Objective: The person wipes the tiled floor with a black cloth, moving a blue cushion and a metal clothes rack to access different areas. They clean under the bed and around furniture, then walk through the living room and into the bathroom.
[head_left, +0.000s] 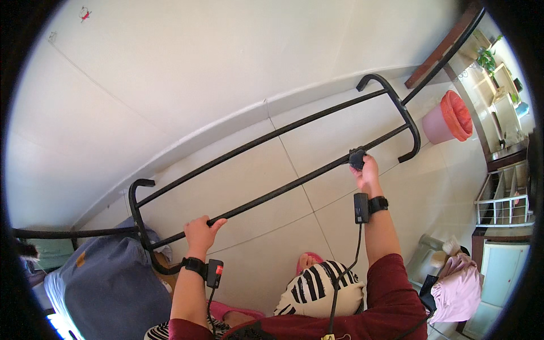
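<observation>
A black tubular metal rack (272, 195) stretches across the view, with two long parallel bars joined by curved end pieces. My left hand (202, 233) is closed around the nearer bar toward its left end, the thumb lying along the tube. Farther right, my right hand (367, 173) grips a bunched dark cloth (357, 159), which is pressed against the same bar near the right end piece. How far the cloth wraps round the bar is hidden by the fingers.
Beyond the rack rises a white wall (187, 73). A pink bin (439, 124) with a red liner stands past its right end. Dark blue fabric (107, 283) covers something at lower left. Pink cloth (458, 289) and a white wire shelf (504, 198) are at right.
</observation>
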The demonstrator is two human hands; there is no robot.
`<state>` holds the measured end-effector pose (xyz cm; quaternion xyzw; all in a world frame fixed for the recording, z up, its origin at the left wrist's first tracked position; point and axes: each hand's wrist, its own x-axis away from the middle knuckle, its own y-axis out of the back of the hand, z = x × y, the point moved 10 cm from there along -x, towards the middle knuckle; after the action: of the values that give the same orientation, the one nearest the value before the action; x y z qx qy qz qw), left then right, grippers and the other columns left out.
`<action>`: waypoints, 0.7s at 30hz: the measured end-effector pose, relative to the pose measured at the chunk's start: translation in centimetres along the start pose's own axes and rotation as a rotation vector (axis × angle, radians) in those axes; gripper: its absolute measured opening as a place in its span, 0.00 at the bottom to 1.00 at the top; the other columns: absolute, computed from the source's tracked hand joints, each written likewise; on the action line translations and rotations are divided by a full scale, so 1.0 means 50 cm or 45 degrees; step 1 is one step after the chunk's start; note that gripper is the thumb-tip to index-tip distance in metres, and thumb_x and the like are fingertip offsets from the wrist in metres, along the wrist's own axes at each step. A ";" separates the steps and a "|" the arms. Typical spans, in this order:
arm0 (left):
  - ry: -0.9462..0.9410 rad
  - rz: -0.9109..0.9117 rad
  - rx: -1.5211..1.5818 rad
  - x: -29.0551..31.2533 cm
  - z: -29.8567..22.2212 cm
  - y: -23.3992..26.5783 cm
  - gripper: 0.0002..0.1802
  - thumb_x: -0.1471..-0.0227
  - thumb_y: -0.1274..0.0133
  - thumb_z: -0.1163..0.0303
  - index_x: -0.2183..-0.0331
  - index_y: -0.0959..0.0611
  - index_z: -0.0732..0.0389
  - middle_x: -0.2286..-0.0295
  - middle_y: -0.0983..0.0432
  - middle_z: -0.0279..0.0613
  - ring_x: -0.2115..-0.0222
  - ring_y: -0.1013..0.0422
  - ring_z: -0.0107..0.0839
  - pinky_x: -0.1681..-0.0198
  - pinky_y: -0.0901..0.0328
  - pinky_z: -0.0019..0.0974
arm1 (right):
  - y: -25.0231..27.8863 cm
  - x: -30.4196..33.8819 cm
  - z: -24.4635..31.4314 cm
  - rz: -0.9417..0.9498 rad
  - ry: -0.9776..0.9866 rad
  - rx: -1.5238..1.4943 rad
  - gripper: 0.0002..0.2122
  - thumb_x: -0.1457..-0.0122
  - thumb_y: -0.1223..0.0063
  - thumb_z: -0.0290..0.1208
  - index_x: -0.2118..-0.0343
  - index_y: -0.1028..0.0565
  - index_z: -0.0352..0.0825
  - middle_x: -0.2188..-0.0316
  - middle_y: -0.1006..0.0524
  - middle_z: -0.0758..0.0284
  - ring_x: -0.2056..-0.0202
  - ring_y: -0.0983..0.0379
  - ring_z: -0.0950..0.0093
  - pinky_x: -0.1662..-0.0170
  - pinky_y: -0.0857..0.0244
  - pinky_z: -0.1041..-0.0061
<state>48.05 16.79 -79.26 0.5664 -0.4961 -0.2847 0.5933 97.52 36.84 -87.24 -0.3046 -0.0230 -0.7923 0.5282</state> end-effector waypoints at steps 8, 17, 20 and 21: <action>0.041 -0.032 -0.017 0.004 -0.001 0.005 0.35 0.60 0.52 0.34 0.79 0.22 0.63 0.81 0.27 0.46 0.73 0.31 0.47 0.52 0.46 0.55 | -0.034 0.027 -0.064 0.249 0.631 1.051 0.09 0.45 0.60 0.27 0.61 0.32 0.34 0.67 0.28 0.66 0.65 0.30 0.70 0.60 0.35 0.71; 0.101 0.083 -0.145 0.009 -0.001 -0.010 0.35 0.59 0.53 0.34 0.75 0.22 0.62 0.75 0.27 0.47 0.66 0.32 0.45 0.50 0.48 0.54 | -0.510 0.360 -0.451 1.624 1.149 1.590 0.15 0.44 0.58 0.31 0.53 0.31 0.37 0.52 0.33 0.61 0.52 0.37 0.59 0.48 0.44 0.63; 0.136 0.215 -0.106 0.001 0.003 -0.016 0.36 0.59 0.54 0.33 0.74 0.21 0.62 0.74 0.26 0.47 0.66 0.32 0.45 0.50 0.48 0.53 | -0.464 0.151 -0.346 1.060 1.091 1.603 0.16 0.46 0.60 0.27 0.53 0.33 0.35 0.50 0.36 0.58 0.50 0.39 0.56 0.47 0.46 0.60; 0.141 0.252 -0.100 -0.001 0.003 -0.018 0.36 0.58 0.55 0.33 0.74 0.21 0.62 0.74 0.26 0.47 0.66 0.32 0.45 0.50 0.48 0.53 | -0.406 0.131 -0.290 0.653 1.572 1.996 0.19 0.47 0.60 0.25 0.50 0.37 0.33 0.49 0.37 0.54 0.49 0.41 0.55 0.47 0.46 0.61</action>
<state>48.12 16.60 -80.16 0.5059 -0.5044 -0.2124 0.6668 71.94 35.19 -89.90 0.5900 -0.1923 -0.4364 0.6515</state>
